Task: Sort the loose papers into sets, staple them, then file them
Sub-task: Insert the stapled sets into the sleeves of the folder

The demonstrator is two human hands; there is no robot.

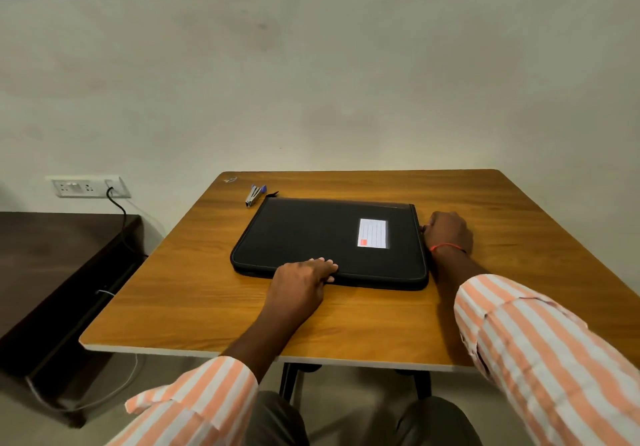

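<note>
A black zippered file folder [311, 237] lies closed and flat on the wooden table [519, 210], with a white label [372, 233] on its cover. My left hand [303, 279] rests on the folder's near edge, fingers laid over the top. My right hand [448, 231] is closed at the folder's right edge, fingertips pinched at what looks like the zipper. A small silver and blue stapler [254, 195] lies beyond the folder's far left corner. No loose papers are in sight.
The table stands against a plain wall. A dark low cabinet [52, 265] sits to the left, with a wall socket [88, 186] and a black cable [119, 217] above it. A small scrap [230, 179] lies at the table's far left corner.
</note>
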